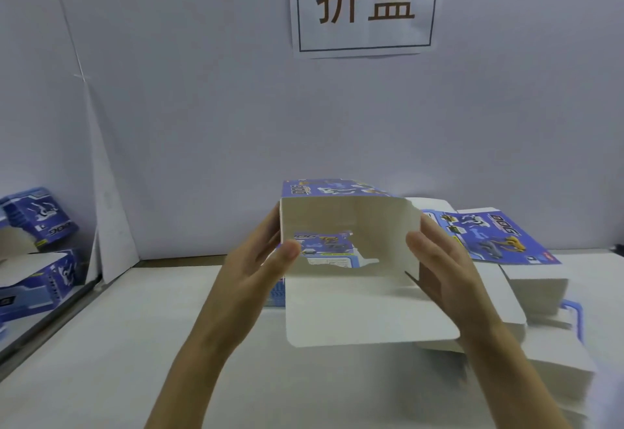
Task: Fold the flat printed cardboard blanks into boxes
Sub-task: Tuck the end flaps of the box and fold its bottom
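Holding a half-formed box (349,236) at the centre of the view, the person has its open end turned toward the camera, so the plain white inside shows and nothing sits in it. The left hand (256,266) grips the box's left wall, thumb curled over the near edge and onto the inner face. The right hand (439,269) clasps the right wall, thumb lying inside and fingers wrapped behind. A broad white flap (364,310) hangs from the lower edge toward six o'clock, its corners rounded. Through the far open end, blue printing with a yellow figure can be seen; the top outer panel is blue with white shapes.

At three o'clock lies a stack of flat blanks (526,259), the top one blue with "DOG" lettering, its white edges spreading down toward four o'clock. At nine o'clock, past the table's left edge, several folded boxes (37,249) are heaped, blue and white. The white table (135,344) lies open from six to eight o'clock. At twelve o'clock a paper sign (364,2) hangs on the pale back wall (202,107).
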